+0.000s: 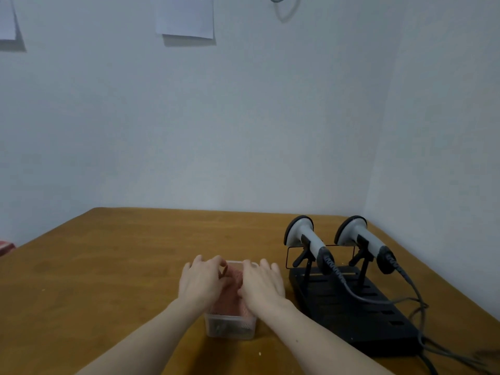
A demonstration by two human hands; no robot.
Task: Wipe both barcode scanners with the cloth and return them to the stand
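Cloth (233, 286) between left hand (201, 282) and right hand (263, 286)

Wooden table (108, 266) carries a clear plastic container (230, 327) near its front middle. Black stand (351, 307) sits just right of container; grey cables (433, 345) trail off stand's right.

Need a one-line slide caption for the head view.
Both hands reach into a clear container holding a pink cloth; two scanners sit on the stand.
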